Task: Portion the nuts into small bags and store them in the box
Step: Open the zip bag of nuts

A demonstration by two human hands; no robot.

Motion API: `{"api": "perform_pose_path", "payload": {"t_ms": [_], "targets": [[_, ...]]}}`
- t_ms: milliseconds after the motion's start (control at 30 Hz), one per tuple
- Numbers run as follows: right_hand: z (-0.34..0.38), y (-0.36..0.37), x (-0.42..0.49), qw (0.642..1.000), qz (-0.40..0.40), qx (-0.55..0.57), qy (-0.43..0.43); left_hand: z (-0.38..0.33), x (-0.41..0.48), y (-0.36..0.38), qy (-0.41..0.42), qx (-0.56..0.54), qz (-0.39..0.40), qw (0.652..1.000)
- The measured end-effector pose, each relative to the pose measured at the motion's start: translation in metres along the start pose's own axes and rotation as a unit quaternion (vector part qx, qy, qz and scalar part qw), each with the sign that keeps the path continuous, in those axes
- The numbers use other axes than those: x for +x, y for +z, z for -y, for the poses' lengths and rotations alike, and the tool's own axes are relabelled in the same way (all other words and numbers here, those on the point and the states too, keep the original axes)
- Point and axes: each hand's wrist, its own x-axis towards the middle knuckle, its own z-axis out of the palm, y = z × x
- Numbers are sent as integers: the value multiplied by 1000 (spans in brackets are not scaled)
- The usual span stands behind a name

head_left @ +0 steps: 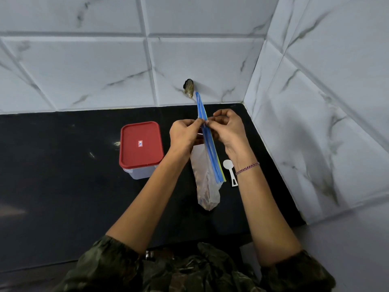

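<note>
A clear zip bag [205, 180] with a blue zip strip [208, 142] hangs above the black counter; brown nuts fill its lower part. My left hand [184, 135] pinches the zip strip from the left. My right hand [228, 128] pinches it from the right, fingertips nearly meeting at the strip. The plastic box [140, 148] with a red lid on it stands on the counter left of my hands. A white scoop [230, 172] lies on the counter, below my right wrist.
The black counter [63, 175] ends at a marble-tiled back wall and a tiled side wall [326, 123] on the right. A dark hole [189, 87] shows in the back wall above the bag. The counter's front edge is close to my body.
</note>
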Motion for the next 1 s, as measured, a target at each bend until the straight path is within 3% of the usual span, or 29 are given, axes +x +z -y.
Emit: {"api": "perform_pose_path", "payload": {"t_ms": [233, 400, 500, 633, 700, 800, 900, 1000], "targets": [[-13, -3, -10, 997, 12, -80, 16, 19, -7, 1, 10, 88, -11, 996], [-13, -4, -12, 988, 47, -137, -44, 21, -11, 2, 19, 67, -16, 997], [-13, -9, -7, 989, 59, -137, -9, 22, -11, 0, -5, 69, -30, 997], [-16, -15, 0, 990, 75, -63, 104, 20, -11, -7, -70, 26, -46, 996], [-19, -18, 3, 990, 71, -56, 112, 21, -9, -10, -76, 47, -39, 995], [-19, -19, 4, 990, 87, -92, 55, 26, -1, -9, 1, 173, -60, 983], [-13, -11, 8, 981, 95, -168, -37, 25, 9, -5, 169, 354, -109, 913], [-14, -2, 18, 948, 85, -274, -138, 12, 26, -4, 213, 377, -80, 898]]}}
